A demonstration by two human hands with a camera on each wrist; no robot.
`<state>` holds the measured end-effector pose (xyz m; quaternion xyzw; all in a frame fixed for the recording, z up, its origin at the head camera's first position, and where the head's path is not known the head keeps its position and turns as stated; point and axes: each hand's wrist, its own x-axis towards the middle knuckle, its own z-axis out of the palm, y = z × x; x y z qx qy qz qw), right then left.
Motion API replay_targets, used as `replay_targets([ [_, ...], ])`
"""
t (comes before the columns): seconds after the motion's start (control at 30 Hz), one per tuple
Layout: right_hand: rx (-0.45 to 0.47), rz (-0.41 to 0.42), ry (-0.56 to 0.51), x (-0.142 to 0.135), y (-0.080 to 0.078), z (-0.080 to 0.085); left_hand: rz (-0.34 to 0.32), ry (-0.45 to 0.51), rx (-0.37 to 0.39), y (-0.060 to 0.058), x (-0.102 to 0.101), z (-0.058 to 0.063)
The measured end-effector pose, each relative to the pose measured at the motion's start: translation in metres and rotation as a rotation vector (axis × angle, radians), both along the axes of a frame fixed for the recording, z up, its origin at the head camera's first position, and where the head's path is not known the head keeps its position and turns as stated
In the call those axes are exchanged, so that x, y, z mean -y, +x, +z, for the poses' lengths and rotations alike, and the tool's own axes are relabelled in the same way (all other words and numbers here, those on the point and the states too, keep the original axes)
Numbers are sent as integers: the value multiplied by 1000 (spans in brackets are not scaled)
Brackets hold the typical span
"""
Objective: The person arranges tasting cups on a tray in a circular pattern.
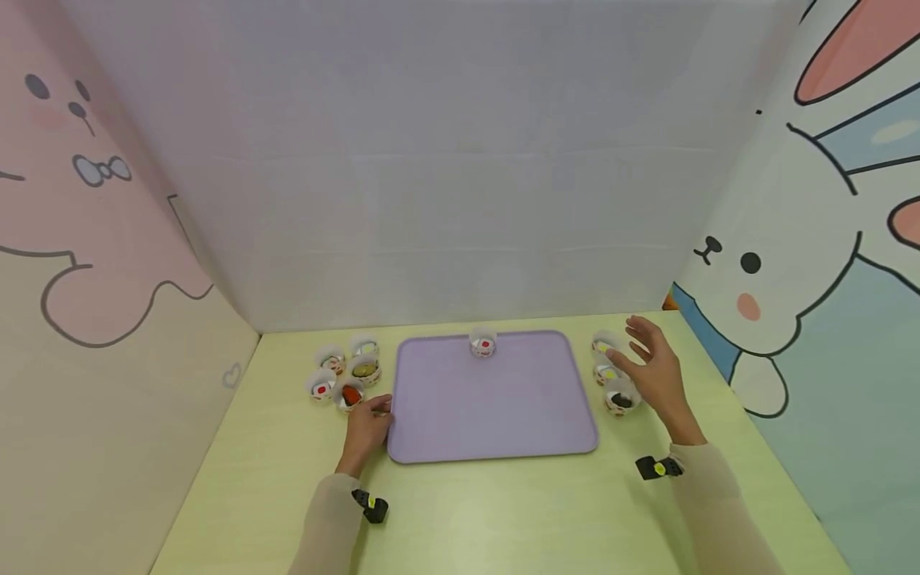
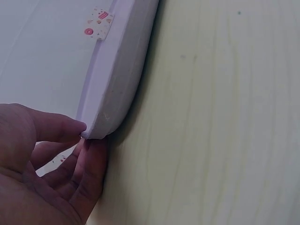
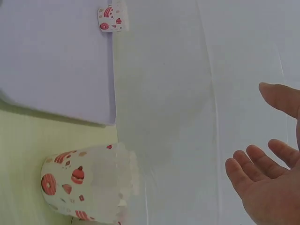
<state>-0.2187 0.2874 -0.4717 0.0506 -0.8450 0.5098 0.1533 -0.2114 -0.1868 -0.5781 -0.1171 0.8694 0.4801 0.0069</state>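
A pale yellow-green tabletop [image 1: 474, 511] filled the lower frame of the head view. At its centre lay a lilac rectangular tray [image 1: 496, 407], its left rim pinched between the thumb and fingers of the left hand [image 1: 367, 434]. The right hand [image 1: 656, 377], fingers released and parted, hung near three white printed paper cups [image 1: 620, 401] right of centre. Five similar cups [image 1: 365, 369] clustered left; one small cup [image 1: 482, 345] stood at the tray's upper edge.

The tray [image 1: 492, 407] looks like smooth, matt plastic; the cups [image 3: 77, 183] seem of paper; the desk [image 1: 474, 511] has wood-like grain, slightly glossy.
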Motion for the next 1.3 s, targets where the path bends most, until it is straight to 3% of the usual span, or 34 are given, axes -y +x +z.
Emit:
replay_targets([
  [0.4,36,-156,36,-40,15,-13,-14,12,1,0,1,1],
  [0.77,113,-204,45,-62,21,-28,-17,13,8,0,1,1],
  [1.3,328,-9,73,-86,15,-67,-12,7,1,1,1,1],
])
